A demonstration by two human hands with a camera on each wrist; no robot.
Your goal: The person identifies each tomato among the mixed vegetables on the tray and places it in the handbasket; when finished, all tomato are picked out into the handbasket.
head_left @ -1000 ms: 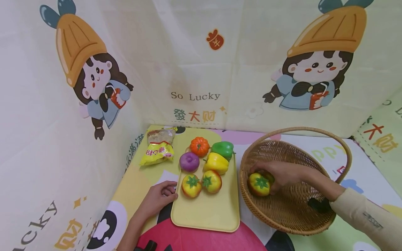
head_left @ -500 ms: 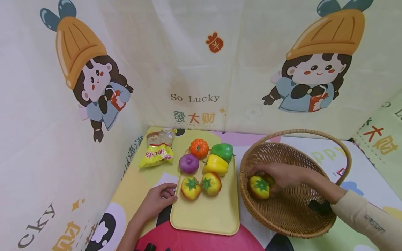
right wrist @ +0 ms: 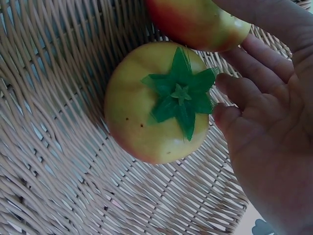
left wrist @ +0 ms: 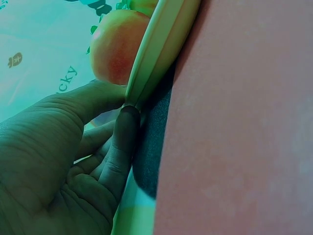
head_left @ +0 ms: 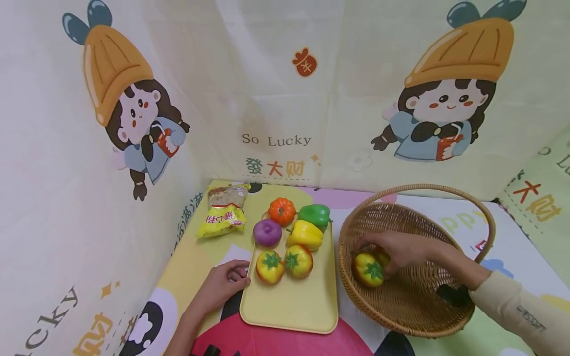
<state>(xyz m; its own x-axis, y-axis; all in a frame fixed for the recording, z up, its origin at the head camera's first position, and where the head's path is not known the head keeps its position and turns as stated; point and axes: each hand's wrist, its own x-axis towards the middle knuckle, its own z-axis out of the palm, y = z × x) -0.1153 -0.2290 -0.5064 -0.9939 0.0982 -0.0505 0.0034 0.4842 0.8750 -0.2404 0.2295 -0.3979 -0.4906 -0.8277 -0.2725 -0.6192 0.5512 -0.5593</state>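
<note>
My right hand [head_left: 398, 252] reaches into a wicker basket [head_left: 418, 301]. Its thumb and fingers grip a red-yellow toy tomato [right wrist: 195, 22], mostly hidden by the hand in the head view. Right beside the fingertips lies a second toy tomato [right wrist: 146, 107] with a green leafy top, against the basket's side. With thumb above and a finger below, my left hand [head_left: 224, 284] pinches the left rim of a pale yellow tray [head_left: 289, 309]. On this tray sit two more toy tomatoes, the nearer-left tomato [head_left: 269, 269] and its neighbour [head_left: 300, 262].
Farther back on the tray are a yellow bell pepper [head_left: 306, 235], a green bell pepper [head_left: 315, 216], a purple onion [head_left: 267, 233] and an orange pumpkin [head_left: 282, 211]. A yellow plastic food bag [head_left: 224, 212] lies behind left. The basket's handle [head_left: 427, 187] arches over its back.
The loose tomato in the basket has rolled slightly, its green top shifting right and toward me. Both hands keep nearly the same places; the head view has tilted up a little.
</note>
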